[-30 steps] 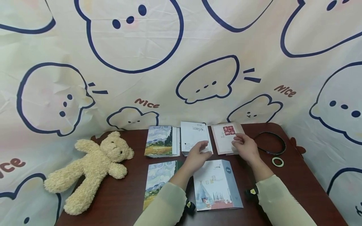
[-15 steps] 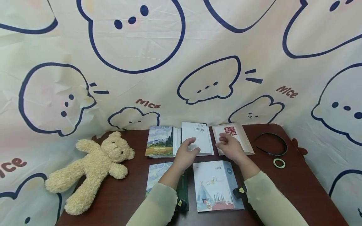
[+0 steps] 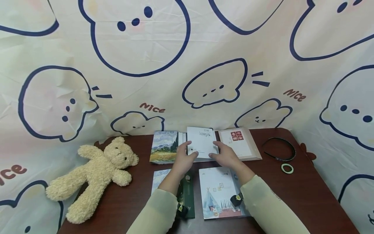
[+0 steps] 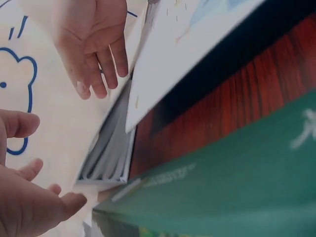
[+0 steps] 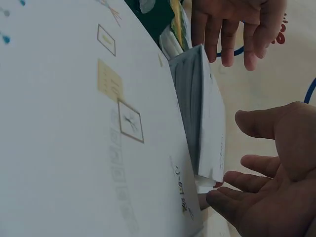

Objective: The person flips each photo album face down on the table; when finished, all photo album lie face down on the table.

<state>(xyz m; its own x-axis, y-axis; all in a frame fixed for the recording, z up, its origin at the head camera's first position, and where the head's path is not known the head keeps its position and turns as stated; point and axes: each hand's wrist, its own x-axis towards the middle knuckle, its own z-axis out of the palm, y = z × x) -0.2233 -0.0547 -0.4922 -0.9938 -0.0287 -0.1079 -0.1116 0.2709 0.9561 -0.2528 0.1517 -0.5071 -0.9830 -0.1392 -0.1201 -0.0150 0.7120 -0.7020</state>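
In the head view, a thick white book (image 3: 201,139) lies at the middle of the back row. My left hand (image 3: 183,159) is at its left side, thumb over the front corner. My right hand (image 3: 226,156) faces it at the right side, fingertips near the edge. Both wrist views show the fingers spread and loosely extended, palms toward each other. To the right lies a beige book (image 3: 241,146) with red square print; on the left is a book with a landscape painting (image 3: 164,146). A tent-picture book (image 3: 217,195) lies below my right forearm.
A green-spined painting book (image 3: 187,195) lies partly under my left forearm. A cream teddy bear (image 3: 99,175) sprawls at the left. At the right are a black headband (image 3: 293,151) and a pale green ring (image 3: 287,168). A cartoon-print cloth (image 3: 146,91) hangs behind the table.
My right hand has moved left from the beige book to the white book's right side. My left hand has shifted left to its left side. The beige book's right side is now uncovered.
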